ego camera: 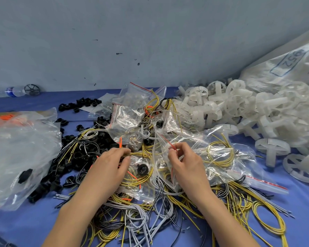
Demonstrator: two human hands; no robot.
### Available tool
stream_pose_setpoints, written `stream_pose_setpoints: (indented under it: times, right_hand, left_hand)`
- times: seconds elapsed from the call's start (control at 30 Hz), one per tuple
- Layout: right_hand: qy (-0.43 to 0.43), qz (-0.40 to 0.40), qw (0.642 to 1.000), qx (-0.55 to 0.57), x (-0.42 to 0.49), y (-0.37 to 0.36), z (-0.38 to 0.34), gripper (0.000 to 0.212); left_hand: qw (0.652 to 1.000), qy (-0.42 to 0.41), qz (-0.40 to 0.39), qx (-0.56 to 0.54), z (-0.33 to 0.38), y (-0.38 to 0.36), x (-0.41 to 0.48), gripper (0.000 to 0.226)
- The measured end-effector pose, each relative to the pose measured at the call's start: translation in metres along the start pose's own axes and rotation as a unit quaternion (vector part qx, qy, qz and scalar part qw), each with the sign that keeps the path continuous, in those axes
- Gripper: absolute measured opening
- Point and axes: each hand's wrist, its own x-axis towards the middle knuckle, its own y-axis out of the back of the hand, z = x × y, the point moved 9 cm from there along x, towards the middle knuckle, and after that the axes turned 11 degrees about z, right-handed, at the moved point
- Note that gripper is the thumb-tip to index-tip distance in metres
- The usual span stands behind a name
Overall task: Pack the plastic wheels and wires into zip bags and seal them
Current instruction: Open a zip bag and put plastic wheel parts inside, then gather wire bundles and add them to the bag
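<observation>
Mid-tabletop, the right hand pinches the red-striped mouth of a zip bag while the left hand grips yellow wires; holding that mouth wide should ease the coil in, with white wheels heaped toward the right edge.

On the desk, a tangle of wires lies nearest, with a pile of zip bags behind it. To the right lies a heap of plastic wheels, with a sack behind them. A large bag lies to the left, and a bottle far behind it.
</observation>
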Motion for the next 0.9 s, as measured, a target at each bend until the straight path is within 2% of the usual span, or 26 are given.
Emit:
stream_pose_setpoints:
  times: [0.17,0.3,0.4,0.6,0.8,0.9]
  right_hand:
    - [0.002,0.001,1.000,0.002,-0.001,0.001,-0.002,0.012]
    - [-0.002,0.000,1.000,0.011,-0.002,0.001,-0.002,0.012]
    - [-0.007,0.028,0.999,0.028,-0.001,0.006,-0.001,0.010]
    - [-0.040,0.108,0.991,0.070,0.001,0.020,0.005,0.010]
    - [-0.061,0.098,0.990,0.086,0.002,0.018,0.009,0.009]
    - [-0.066,0.098,0.989,0.090,0.004,0.019,0.010,0.009]
  left_hand:
    - [1.000,-0.018,0.004,0.014,0.002,0.011,-0.008,0.032]
    - [0.997,-0.032,0.070,0.025,0.011,0.025,-0.009,0.029]
    - [0.993,-0.051,0.103,0.019,0.022,0.032,-0.003,0.026]
    - [0.994,-0.094,0.061,0.014,0.056,0.007,0.038,0.030]
    - [0.984,-0.092,-0.020,0.149,0.053,-0.031,0.072,0.041]
    - [0.977,-0.119,0.007,0.180,0.057,-0.030,0.074,0.032]
